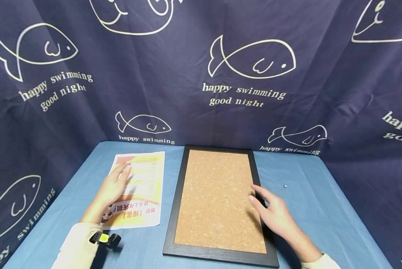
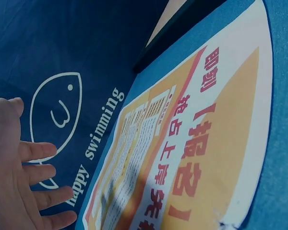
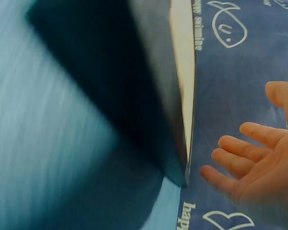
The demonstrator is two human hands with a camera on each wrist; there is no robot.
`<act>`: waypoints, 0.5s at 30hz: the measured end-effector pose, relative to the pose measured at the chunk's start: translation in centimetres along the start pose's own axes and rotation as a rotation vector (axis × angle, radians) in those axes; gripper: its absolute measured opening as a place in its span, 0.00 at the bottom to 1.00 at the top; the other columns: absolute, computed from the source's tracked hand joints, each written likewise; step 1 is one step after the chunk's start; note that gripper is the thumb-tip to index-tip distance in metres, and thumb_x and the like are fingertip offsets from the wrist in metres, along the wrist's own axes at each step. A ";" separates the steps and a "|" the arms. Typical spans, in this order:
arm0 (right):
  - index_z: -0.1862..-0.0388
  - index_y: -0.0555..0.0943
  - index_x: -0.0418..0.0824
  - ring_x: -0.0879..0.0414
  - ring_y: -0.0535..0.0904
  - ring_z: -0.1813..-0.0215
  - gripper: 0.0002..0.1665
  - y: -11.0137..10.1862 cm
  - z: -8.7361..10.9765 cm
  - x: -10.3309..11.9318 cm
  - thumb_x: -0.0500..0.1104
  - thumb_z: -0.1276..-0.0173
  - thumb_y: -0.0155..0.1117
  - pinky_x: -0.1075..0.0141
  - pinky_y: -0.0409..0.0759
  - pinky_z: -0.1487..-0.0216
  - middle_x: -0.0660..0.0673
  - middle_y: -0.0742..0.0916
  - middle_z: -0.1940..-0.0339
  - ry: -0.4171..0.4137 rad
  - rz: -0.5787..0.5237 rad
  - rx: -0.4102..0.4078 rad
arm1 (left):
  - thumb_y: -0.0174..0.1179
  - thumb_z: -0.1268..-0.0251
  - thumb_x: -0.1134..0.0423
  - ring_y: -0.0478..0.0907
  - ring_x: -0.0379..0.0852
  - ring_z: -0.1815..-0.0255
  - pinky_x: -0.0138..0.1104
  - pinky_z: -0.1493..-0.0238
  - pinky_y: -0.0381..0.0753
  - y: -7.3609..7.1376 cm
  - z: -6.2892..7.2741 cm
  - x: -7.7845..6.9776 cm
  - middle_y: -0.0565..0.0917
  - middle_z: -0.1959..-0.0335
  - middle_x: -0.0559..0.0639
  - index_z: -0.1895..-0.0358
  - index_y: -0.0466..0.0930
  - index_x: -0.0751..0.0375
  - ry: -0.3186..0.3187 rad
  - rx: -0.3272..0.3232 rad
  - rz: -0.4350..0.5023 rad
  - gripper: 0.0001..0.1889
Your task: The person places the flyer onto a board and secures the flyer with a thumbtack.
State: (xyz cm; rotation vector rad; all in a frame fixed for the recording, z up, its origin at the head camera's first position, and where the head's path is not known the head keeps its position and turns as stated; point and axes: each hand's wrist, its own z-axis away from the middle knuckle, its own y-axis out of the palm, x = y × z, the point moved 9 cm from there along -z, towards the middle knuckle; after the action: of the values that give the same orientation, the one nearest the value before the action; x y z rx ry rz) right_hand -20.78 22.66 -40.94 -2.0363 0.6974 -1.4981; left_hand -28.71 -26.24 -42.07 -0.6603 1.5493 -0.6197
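Observation:
A cork board (image 1: 220,201) with a black wooden frame lies on a blue table. To its left is a printed sheet of paper (image 1: 147,175) in yellow, white and red, its printing reversed in the head view. My left hand (image 1: 115,183) is over the sheet's left part, holding nothing. In the left wrist view, its fingers (image 2: 43,196) are extended and spread beside the sheet. Over the board's right edge is my right hand (image 1: 275,213), empty, with thumb and fingers apart; whether it touches the board I cannot tell. The fingers (image 3: 237,163) look loosely extended in the right wrist view.
A tiny shiny object (image 1: 285,186) lies right of the board, too small to identify. Dark blue curtains (image 1: 194,93) printed with fish and lettering hang behind the blue table (image 1: 137,246) and at both sides. A black wrist device (image 1: 111,241) sits at the left sleeve.

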 end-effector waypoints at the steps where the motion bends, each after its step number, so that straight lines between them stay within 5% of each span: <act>1: 0.33 0.77 0.39 0.40 0.77 0.35 0.27 0.3 0.0 0.1 0.50 0.24 0.62 0.43 0.75 0.39 0.39 0.82 0.36 0.015 -0.034 0.014 | 0.35 0.19 0.39 0.53 0.71 0.24 0.65 0.30 0.52 -0.1 0.1 0.3 0.56 0.23 0.69 0.23 0.58 0.67 -0.016 0.000 0.004 0.37; 10: 0.35 0.77 0.34 0.47 0.81 0.39 0.25 3.3 -0.6 2.0 0.48 0.23 0.61 0.67 0.77 0.41 0.37 0.83 0.39 0.068 -0.292 0.108 | 0.53 0.24 0.45 0.66 0.71 0.31 0.64 0.36 0.65 -0.9 0.7 1.6 0.65 0.28 0.73 0.24 0.60 0.63 -0.097 -0.035 0.097 0.35; 15: 0.34 0.77 0.35 0.49 0.82 0.41 0.25 4.8 -0.8 3.0 0.48 0.23 0.61 0.65 0.80 0.45 0.36 0.83 0.39 0.117 -0.372 0.164 | 0.58 0.26 0.47 0.65 0.71 0.31 0.64 0.34 0.64 -1.4 1.0 2.1 0.63 0.28 0.73 0.23 0.58 0.65 -0.127 -0.053 0.113 0.38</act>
State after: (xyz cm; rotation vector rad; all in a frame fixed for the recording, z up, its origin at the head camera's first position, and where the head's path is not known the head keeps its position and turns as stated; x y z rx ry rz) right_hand -21.32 17.06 -41.86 -2.0409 0.2318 -1.8264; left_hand -27.76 -28.74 -42.61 -0.6350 1.4772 -0.4454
